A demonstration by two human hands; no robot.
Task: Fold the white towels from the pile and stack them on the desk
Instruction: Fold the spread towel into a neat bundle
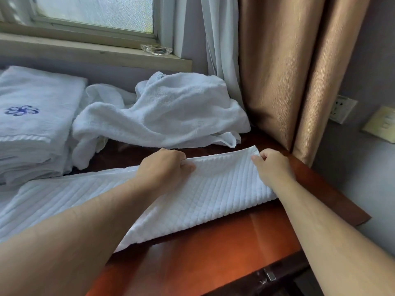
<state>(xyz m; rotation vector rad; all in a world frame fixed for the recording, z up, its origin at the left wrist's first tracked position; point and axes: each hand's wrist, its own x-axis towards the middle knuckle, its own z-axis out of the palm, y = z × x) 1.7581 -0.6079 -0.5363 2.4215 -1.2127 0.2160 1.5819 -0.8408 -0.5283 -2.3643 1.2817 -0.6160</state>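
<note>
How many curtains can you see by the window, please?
2: a white curtain hanging just right of the window, and a tan curtain right of that, reaching the desk corner. More may hang out of view.

I count one ribbed towel [213, 189] under my two hands, left [164, 165] and right [273, 165], one crumpled pile [166, 112], one folded stack [32, 124], one glass ashtray [156, 49], two curtains.

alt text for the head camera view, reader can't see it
Both hands, left hand and right hand, pinch the far end of a ribbed white towel lying on a reddish wooden desk. Behind lie a rumpled towel pile and a folded stack.
</note>
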